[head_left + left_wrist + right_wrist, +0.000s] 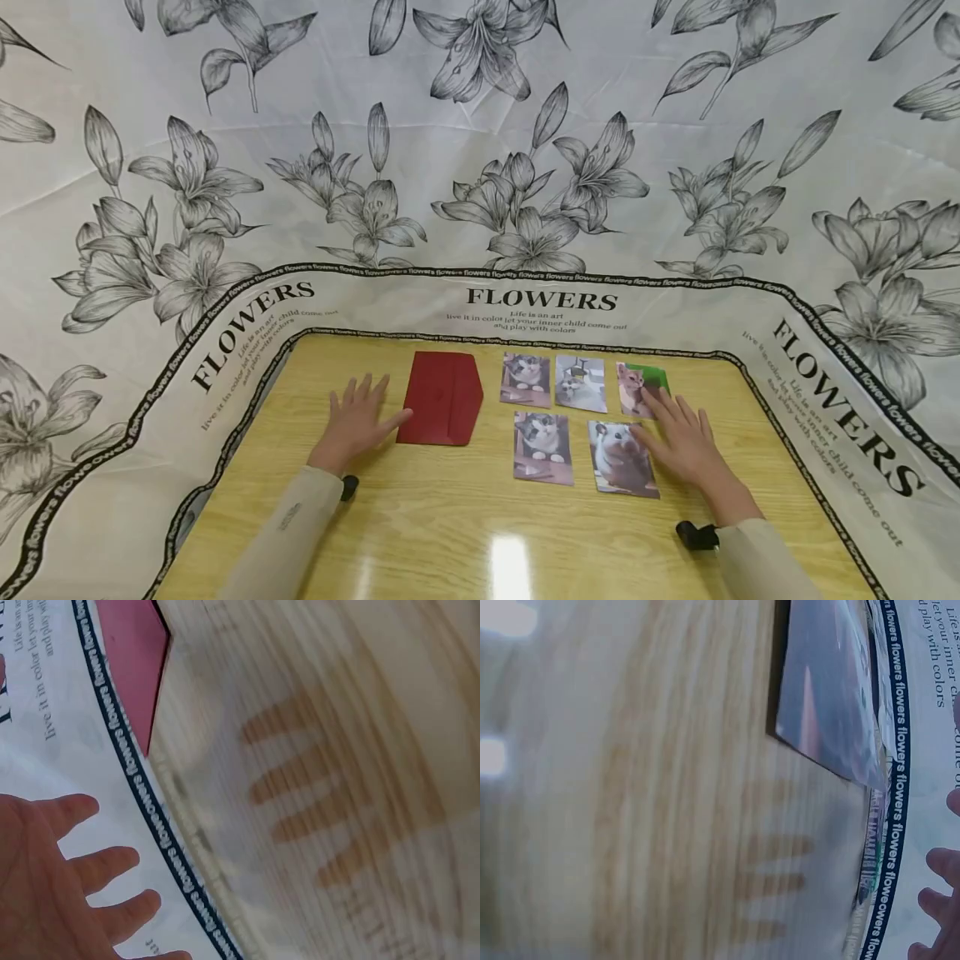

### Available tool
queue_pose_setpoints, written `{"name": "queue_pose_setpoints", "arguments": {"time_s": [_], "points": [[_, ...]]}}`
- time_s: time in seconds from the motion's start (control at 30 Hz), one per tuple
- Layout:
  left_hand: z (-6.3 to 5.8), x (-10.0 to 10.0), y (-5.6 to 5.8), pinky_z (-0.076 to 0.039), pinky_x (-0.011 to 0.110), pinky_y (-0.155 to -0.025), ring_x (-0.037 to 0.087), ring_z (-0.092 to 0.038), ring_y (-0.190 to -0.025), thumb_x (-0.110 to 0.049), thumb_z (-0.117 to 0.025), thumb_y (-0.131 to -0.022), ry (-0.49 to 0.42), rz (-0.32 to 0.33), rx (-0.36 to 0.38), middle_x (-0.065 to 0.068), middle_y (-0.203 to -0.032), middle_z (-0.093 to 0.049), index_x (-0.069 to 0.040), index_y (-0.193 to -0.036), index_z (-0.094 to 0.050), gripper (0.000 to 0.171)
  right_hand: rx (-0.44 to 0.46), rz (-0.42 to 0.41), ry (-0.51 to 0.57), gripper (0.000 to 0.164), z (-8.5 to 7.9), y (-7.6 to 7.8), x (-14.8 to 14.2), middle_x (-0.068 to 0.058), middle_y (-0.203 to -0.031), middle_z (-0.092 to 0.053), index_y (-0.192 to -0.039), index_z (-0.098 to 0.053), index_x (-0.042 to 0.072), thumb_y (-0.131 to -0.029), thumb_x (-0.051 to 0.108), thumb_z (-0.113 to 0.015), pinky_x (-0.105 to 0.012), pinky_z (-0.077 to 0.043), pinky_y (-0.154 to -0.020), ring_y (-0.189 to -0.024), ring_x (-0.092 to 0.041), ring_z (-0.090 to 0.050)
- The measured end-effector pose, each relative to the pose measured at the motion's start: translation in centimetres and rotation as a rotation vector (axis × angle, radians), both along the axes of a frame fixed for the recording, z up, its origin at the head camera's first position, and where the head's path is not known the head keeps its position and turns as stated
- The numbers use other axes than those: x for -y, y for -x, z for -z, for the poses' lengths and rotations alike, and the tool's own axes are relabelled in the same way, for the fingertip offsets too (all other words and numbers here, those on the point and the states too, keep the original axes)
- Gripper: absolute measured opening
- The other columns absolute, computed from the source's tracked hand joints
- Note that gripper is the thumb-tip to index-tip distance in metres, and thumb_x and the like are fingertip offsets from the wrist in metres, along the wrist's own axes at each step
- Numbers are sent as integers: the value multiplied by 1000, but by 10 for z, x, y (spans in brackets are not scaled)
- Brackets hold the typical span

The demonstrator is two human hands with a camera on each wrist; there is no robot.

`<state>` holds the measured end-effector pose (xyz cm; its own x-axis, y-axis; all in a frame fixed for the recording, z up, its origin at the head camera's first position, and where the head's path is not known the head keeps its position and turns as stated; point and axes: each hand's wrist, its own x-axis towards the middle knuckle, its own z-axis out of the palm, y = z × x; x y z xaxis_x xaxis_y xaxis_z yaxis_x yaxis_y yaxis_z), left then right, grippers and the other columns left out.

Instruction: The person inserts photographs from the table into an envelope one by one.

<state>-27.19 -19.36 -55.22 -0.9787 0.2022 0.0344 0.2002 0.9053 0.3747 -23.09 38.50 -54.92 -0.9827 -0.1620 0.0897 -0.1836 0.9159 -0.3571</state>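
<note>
My left hand [360, 425] is spread with straight fingers just left of a red envelope [435, 396], its thumb reaching over the envelope's lower left edge. In the left wrist view the same hand's fingers hang apart above their reflection, holding nothing. My right hand [682, 433] is also spread, its thumb at the edge of a hamster card [621, 458] and a finger over the kitten card [632, 385] with a green part. Whether it touches them I cannot tell. Two similar cat cards [525, 379] and a paler picture card [581, 383] lie left of these.
The glossy wood-look table [420, 525] reflects light near its front. A white cloth [540, 308] with black flower prints and lettering surrounds the table's back and sides. A small black wrist device [697, 536] sits by the right sleeve.
</note>
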Motion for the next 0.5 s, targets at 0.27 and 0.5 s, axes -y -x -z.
{"name": "queue_pose_setpoints", "arguments": {"time_s": [0.27,0.5], "points": [[10,-18,10,-4,80,-120,56,-11,-160,-82,-46,-98,9,-19,40,29,-174,-19,-11,-171,-28,104,33,14,-15,81,1,11,-2,-35,-171,-19,-170,-29,8,-110,57,-53,-80,1,-119,-155,-62,-13],[11,-35,13,-8,79,-121,54,-14,-160,-81,-50,-97,28,-49,62,28,-174,-21,-9,-171,-28,105,59,33,-20,82,8,21,-9,-37,-170,-18,-170,-27,9,-109,59,-51,-80,1,-119,-154,-63,-12]]}}
